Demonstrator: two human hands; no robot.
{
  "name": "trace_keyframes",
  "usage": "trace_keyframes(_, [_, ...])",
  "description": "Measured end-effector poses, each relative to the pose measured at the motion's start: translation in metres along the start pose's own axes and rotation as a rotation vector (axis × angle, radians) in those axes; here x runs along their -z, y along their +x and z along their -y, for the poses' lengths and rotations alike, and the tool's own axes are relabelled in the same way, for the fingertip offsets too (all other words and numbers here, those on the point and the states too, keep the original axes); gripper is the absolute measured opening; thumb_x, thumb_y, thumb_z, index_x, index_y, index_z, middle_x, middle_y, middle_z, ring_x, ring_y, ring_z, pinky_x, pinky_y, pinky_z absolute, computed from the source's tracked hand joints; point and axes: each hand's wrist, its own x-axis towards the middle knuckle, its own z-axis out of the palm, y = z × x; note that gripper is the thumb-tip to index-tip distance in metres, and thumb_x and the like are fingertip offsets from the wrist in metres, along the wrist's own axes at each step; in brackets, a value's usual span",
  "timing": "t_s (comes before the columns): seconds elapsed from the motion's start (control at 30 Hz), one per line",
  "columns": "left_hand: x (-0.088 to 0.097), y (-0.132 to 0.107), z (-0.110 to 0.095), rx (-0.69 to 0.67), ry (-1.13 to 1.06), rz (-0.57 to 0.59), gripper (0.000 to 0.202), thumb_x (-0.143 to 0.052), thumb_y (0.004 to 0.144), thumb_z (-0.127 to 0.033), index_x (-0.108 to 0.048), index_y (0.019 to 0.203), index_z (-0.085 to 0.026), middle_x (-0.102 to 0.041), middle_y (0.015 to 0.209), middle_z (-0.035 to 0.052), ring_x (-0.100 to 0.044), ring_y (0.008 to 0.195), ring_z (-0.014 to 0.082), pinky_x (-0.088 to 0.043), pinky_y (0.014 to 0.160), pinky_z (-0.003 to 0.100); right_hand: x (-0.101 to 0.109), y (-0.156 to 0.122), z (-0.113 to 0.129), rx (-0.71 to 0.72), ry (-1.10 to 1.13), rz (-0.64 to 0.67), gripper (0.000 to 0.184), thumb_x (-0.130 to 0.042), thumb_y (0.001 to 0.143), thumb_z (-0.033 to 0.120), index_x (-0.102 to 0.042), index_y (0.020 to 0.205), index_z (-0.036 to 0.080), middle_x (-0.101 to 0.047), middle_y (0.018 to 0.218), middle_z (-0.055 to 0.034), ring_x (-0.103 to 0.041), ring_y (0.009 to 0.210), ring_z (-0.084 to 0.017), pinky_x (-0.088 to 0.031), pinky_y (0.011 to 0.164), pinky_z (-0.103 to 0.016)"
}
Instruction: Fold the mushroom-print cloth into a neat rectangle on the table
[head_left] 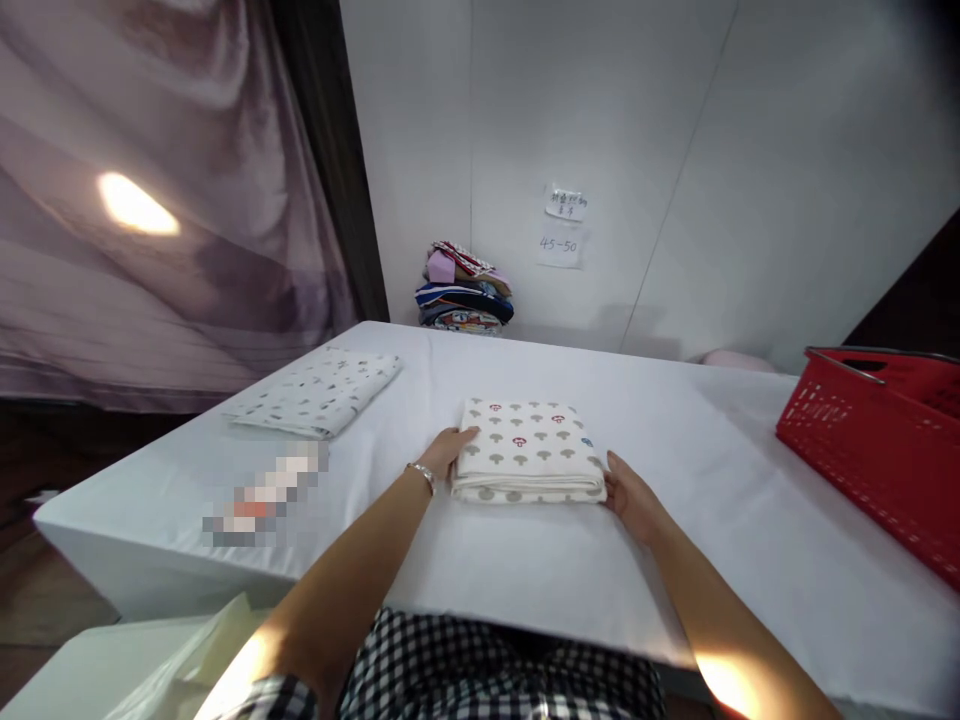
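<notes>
A white cloth with a mushroom print [525,440] lies folded into a thick rectangle on the white-covered table [675,440], right in front of me. At its left side is my left hand [448,450], thumb resting on the top and the other fingers along the edge. My right hand [628,495] grips the near right corner, thumb up and fingertips against the folded layers. Several layers show along the near edge. The fingers below the cloth's edge are partly hidden on both sides.
Another white patterned cloth [319,390] lies flat at the left, with a blurred-out patch near it. A stack of folded fabrics [465,290] stands by the back wall. A red plastic basket [877,440] sits at the right. Paper notes [561,245] hang on the wall.
</notes>
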Motion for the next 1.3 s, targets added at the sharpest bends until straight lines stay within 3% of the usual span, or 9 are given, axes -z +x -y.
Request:
trace_keyframes(0.13, [0.0, -0.002, 0.009, -0.185, 0.291, -0.084, 0.05, -0.076, 0.063, -0.029, -0.056, 0.107, -0.015, -0.065, 0.11, 0.0119, -0.059, 0.103, 0.026, -0.045, 0.091, 0.037, -0.002, 0.003, 0.002, -0.055, -0.068, -0.063, 0.08, -0.071, 0.072, 0.041, -0.031, 0.139, 0.027, -0.067, 0.102, -0.0051, -0.065, 0.082, -0.02, -0.053, 0.067, -0.03])
trace_keyframes(0.27, [-0.004, 0.007, 0.008, -0.354, 0.383, -0.12, 0.052, -0.07, 0.07, -0.033, -0.051, 0.116, -0.018, -0.061, 0.117, 0.0105, -0.058, 0.105, 0.025, -0.044, 0.089, 0.034, -0.007, 0.012, 0.006, 0.086, -0.112, -0.075, 0.083, -0.077, 0.066, 0.028, -0.036, 0.138, 0.026, -0.068, 0.094, -0.0016, -0.063, 0.083, -0.017, -0.051, 0.069, -0.025])
trace_keyframes(0.5, [-0.004, 0.012, 0.019, -0.306, 0.563, -0.206, 0.06, -0.068, 0.071, -0.042, -0.047, 0.121, -0.017, -0.061, 0.116, 0.0139, -0.058, 0.106, 0.0288, -0.043, 0.089, 0.037, -0.006, 0.019, -0.007, 0.113, -0.241, -0.145, 0.072, -0.075, 0.064, 0.033, -0.047, 0.13, 0.023, -0.065, 0.1, -0.0033, -0.062, 0.084, -0.018, -0.051, 0.067, -0.027])
trace_keyframes(0.6, [-0.002, 0.002, 0.026, -0.468, 0.719, -0.263, 0.063, -0.06, 0.077, -0.044, -0.04, 0.129, -0.014, -0.051, 0.128, 0.0167, -0.05, 0.116, 0.0298, -0.04, 0.094, 0.04, -0.005, 0.01, -0.013, 0.33, -0.435, -0.229, 0.055, -0.068, 0.069, 0.041, -0.056, 0.12, 0.025, -0.059, 0.116, -0.0038, -0.058, 0.098, -0.02, -0.05, 0.074, -0.029])
trace_keyframes(0.73, [-0.004, -0.015, 0.032, -0.844, 0.941, -0.314, 0.048, -0.053, 0.083, -0.036, -0.045, 0.126, -0.017, -0.046, 0.133, 0.0137, -0.04, 0.124, 0.028, -0.033, 0.101, 0.043, -0.007, -0.002, -0.015, 0.654, -0.702, -0.243, 0.032, -0.057, 0.078, 0.042, -0.065, 0.105, 0.026, -0.058, 0.118, -0.0048, -0.052, 0.107, -0.023, -0.047, 0.082, -0.035])
trace_keyframes(0.83, [-0.009, -0.027, 0.03, -1.044, 1.082, -0.256, 0.029, -0.051, 0.086, -0.033, -0.058, 0.113, -0.022, -0.051, 0.129, 0.0084, -0.04, 0.123, 0.0267, -0.029, 0.103, 0.045, -0.012, -0.003, -0.015, 0.777, -0.881, -0.123, 0.023, -0.054, 0.082, 0.038, -0.068, 0.096, 0.027, -0.062, 0.107, -0.0059, -0.052, 0.105, -0.024, -0.044, 0.087, -0.04])
trace_keyframes(0.93, [-0.016, -0.032, 0.027, -1.131, 1.185, -0.116, 0.021, -0.051, 0.087, -0.032, -0.063, 0.102, -0.024, -0.058, 0.119, 0.0056, -0.044, 0.116, 0.0251, -0.026, 0.102, 0.046, -0.017, 0.0, -0.014, 0.836, -1.075, -0.019, 0.021, -0.051, 0.085, 0.033, -0.068, 0.095, 0.026, -0.065, 0.1, -0.0054, -0.053, 0.099, -0.024, -0.039, 0.091, -0.043])
trace_keyframes(1.1, [-0.02, -0.025, 0.024, -1.081, 1.238, 0.139, 0.022, -0.046, 0.09, -0.03, -0.066, 0.097, -0.024, -0.064, 0.101, 0.004, -0.054, 0.096, 0.02, -0.037, 0.089, 0.038, -0.021, 0.004, -0.004, 0.804, -1.367, 0.047, 0.023, -0.046, 0.088, 0.03, -0.068, 0.097, 0.026, -0.065, 0.102, -0.005, -0.053, 0.096, -0.023, -0.036, 0.086, -0.04])
trace_keyframes(1.3, [-0.022, -0.019, 0.014, -1.075, 1.367, 0.26, 0.023, -0.044, 0.09, -0.029, -0.066, 0.096, -0.021, -0.062, 0.099, 0.006, -0.054, 0.092, 0.02, -0.041, 0.078, 0.033, -0.032, 0.005, 0.013, 0.747, -1.608, 0.154, 0.023, -0.045, 0.089, 0.026, -0.068, 0.092, 0.025, -0.064, 0.096, -0.0051, -0.052, 0.09, -0.021, -0.034, 0.082, -0.037])
